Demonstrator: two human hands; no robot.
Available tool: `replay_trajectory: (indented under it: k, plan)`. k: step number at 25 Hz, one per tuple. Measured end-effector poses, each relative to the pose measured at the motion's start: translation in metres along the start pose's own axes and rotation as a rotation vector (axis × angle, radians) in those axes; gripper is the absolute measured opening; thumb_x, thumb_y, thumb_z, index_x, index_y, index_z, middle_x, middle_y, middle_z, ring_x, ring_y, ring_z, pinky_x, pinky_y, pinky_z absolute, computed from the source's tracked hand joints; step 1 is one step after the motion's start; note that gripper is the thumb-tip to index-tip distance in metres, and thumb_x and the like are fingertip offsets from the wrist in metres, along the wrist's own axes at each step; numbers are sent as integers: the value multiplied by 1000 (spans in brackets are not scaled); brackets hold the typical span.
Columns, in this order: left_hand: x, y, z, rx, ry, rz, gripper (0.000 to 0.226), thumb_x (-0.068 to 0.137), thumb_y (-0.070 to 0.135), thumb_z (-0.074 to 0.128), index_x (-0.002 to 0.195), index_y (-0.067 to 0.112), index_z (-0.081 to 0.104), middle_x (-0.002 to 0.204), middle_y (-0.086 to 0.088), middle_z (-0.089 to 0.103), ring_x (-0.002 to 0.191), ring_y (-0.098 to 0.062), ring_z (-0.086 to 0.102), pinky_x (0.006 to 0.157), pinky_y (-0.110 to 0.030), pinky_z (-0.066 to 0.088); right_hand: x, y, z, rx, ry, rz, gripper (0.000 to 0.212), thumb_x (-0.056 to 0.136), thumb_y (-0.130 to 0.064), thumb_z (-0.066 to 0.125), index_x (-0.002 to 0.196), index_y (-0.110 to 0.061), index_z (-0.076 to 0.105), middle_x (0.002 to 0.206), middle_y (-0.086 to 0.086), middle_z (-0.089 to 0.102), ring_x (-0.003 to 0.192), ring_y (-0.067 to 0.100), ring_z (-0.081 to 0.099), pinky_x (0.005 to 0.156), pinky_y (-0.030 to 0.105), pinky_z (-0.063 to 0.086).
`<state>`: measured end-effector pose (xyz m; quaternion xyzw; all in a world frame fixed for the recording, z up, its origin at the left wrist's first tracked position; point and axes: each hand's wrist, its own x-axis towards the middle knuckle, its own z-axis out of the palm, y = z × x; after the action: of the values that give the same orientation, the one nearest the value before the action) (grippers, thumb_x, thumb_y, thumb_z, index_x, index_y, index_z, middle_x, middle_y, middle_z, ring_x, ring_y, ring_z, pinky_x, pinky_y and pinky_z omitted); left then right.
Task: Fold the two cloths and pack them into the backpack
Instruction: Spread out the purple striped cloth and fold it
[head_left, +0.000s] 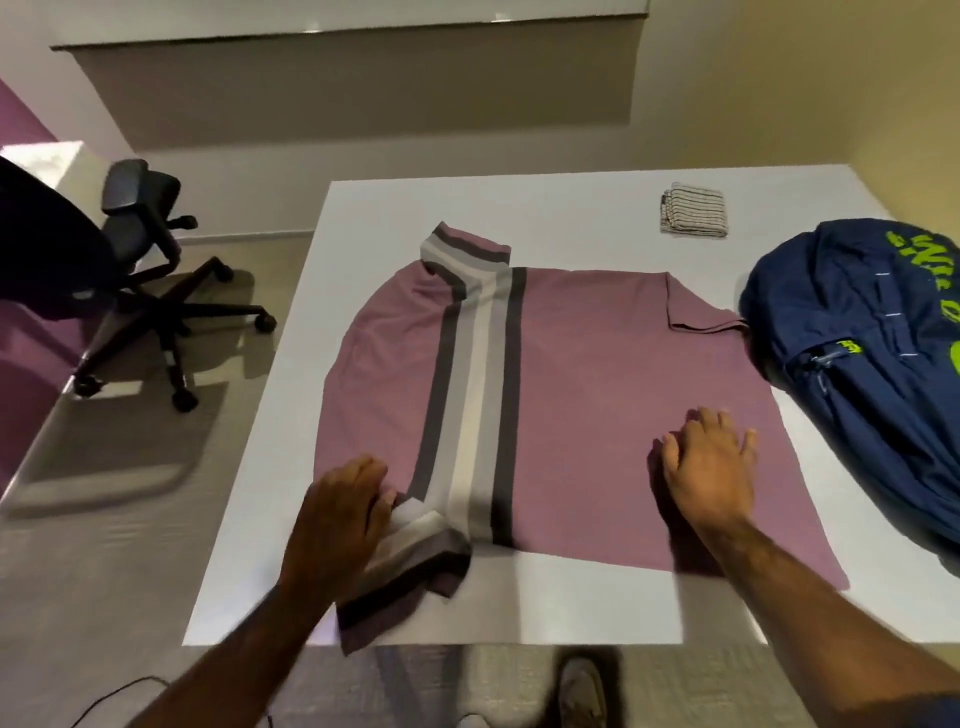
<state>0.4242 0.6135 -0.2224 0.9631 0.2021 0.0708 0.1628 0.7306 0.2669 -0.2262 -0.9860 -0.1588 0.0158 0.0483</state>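
A: Shirt (571, 364) lies spread flat on table (571, 208), collar end just beside backpack (857, 364). Second cloth (693, 209) sits folded, far side.
B: Hands?
A: Left hand (340, 519): fingers curled round near sleeve (410, 566), gripping it. Right hand (709, 467): fingers straight and spread, pressing shirt body, holding nothing.
B: Handling?
A: Judged light, soft, limp. Likely sags, creases and slides on smooth table. Best taken at hem and shoulder edges, one hand pinning.

shirt (571, 374): mauve, grey-white stripe, spread flat, centre | cloth (694, 214): striped, folded, upper right | backpack (872, 364): navy, lying, right edge, touching shirt
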Motion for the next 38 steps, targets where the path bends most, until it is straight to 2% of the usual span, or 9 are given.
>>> replay_trajectory:
  k: [4,9,12,18,23,26,29,34,38]
  plan:
    - [66,-14,30,129,-132,-118,75,100,62,24,157,15,35,162,-13,36,146,-36,39,114,-56,38,5,-18,23,17,-198,-59,65,104,-58,22,156,-20,30,166,5,22,153,28,18,122,49,16]
    - [30,-23,47,189,-274,-165,88,95,72,-6,163,17,6,171,-7,-3,158,-28,-2,125,-45,-7,62,-25,19,-8,97,-88,41,102,-43,31,111,-17,61,125,8,58,117,29,50,106,50,34]
    - [37,-15,21,149,-167,-323,91,96,74,7,146,15,54,153,-15,49,139,-37,47,120,-54,25,120,-34,22,54,-30,-226,41,103,-41,40,133,-17,55,140,11,54,129,30,48,113,50,30]
    - [259,3,-16,13,125,-265,20,107,28,41,100,35,58,108,0,65,92,-18,59,84,-34,48,224,-20,16,-54,-54,-373,47,101,-47,42,138,-19,47,142,11,49,130,32,45,108,50,36]
    - [431,-10,5,76,-34,-429,51,102,37,57,149,20,44,144,-14,54,126,-38,54,106,-52,44,279,-20,15,-252,65,-86,53,96,-42,48,134,-6,55,141,23,51,131,41,43,114,58,25]
    - [461,-9,30,253,-93,-432,35,97,40,64,121,14,61,121,-14,67,108,-35,59,97,-48,46,280,-30,30,-196,13,-146,61,101,-49,38,147,-9,45,153,21,41,142,40,34,119,59,16]
    - [473,-28,24,375,82,-469,17,102,23,56,104,8,65,107,-18,69,100,-38,58,95,-48,42,285,-28,46,-124,-61,-165,70,104,-56,22,159,-13,22,165,18,20,152,37,16,122,56,7]
    - [456,-33,6,-30,497,-579,40,101,13,54,141,15,49,146,-11,49,136,-32,43,114,-46,30,315,-53,39,-34,-15,-73,69,105,-50,27,161,-12,16,167,20,10,154,39,8,123,61,9]
    - [350,-19,42,-8,100,-227,50,108,44,34,153,24,36,158,-4,41,144,-26,39,118,-46,32,268,-100,41,92,-55,-148,68,103,-58,26,161,-25,16,169,15,8,155,36,3,121,58,1]
